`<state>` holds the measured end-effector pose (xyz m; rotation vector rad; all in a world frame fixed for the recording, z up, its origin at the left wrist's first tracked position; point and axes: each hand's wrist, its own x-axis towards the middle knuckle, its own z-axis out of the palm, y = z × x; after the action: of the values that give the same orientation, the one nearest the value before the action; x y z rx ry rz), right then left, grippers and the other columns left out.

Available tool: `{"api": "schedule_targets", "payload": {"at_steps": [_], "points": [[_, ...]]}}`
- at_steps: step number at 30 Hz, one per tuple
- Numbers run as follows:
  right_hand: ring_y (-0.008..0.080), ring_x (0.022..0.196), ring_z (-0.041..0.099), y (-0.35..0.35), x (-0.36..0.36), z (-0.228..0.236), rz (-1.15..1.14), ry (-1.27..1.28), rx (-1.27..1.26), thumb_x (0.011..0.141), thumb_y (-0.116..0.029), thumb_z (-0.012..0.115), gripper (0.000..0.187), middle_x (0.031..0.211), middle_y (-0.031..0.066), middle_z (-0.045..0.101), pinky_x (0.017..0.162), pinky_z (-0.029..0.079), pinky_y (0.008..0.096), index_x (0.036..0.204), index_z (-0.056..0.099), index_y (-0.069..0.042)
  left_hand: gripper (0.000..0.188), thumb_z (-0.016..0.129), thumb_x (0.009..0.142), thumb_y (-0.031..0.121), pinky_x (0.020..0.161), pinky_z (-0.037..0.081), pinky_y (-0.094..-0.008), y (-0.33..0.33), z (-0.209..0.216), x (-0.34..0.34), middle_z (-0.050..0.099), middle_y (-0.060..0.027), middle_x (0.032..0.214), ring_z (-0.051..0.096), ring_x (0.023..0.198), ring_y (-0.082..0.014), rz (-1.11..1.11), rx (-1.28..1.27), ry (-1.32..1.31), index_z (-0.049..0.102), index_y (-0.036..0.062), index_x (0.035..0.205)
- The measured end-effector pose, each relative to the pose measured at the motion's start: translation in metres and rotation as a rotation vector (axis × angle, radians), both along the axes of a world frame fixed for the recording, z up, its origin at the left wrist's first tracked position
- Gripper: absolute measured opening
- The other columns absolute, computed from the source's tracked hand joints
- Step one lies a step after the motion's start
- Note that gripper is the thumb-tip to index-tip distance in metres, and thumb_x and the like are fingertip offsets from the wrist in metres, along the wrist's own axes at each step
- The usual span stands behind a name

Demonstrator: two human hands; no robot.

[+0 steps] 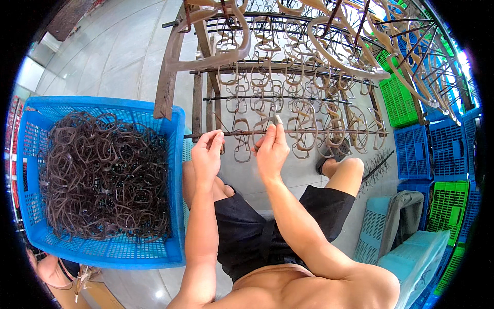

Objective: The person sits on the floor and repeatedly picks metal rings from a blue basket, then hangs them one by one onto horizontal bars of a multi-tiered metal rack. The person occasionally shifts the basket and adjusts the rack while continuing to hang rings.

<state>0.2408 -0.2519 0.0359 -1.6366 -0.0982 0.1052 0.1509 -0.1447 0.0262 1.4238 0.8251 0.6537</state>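
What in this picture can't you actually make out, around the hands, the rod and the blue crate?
- Left hand: what its pinched fingertips grip on the thin rod; too small.
- Right hand: the pale piece at its fingertips; too small to identify.
- Blue crate: its bottom, buried under the dark brown loops.
- Rack: its top and right side, cut by the fisheye rim.

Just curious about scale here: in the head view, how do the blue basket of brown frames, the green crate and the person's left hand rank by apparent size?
1. Blue basket, largest, though nearest the camera.
2. Green crate.
3. Left hand; looks close to the crate, so that order is unsure.
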Motion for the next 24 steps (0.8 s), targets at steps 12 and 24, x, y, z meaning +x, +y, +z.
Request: {"api": "schedule_targets", "payload": {"at_steps": [12, 24], "points": [[0.0131, 0.048, 0.053, -0.018, 0.012, 0.006, 0.158, 0.187, 0.272, 0.096, -0.021, 0.045, 0.02, 0.062, 0.0021, 0.049, 0.042, 0.045, 0.0254, 0.091, 0.048, -0.002, 0.043, 0.062, 0.08, 0.028, 0.087, 0.044, -0.0419, 0.125, -0.024, -0.122, 0.058, -0.0222, 0.109, 0.055, 0.102, -0.0378, 0.162, 0.589, 1.067, 0.058, -0.0015, 0.111], [0.0124, 0.066, 0.057, -0.028, 0.005, 0.009, 0.359, 0.066, -0.08, 0.087, -0.022, 0.063, 0.058, 0.089, 0.0075, 0.054, 0.056, 0.048, 0.0253, 0.126, 0.03, 0.006, 0.028, 0.051, 0.083, 0.005, 0.089, 0.043, -0.0479, 0.133, -0.059, -0.148, 0.037, -0.0211, 0.126, 0.049, 0.106, -0.0423, -0.014, 0.51, 1.264, 0.058, 0.0017, 0.11]]}}
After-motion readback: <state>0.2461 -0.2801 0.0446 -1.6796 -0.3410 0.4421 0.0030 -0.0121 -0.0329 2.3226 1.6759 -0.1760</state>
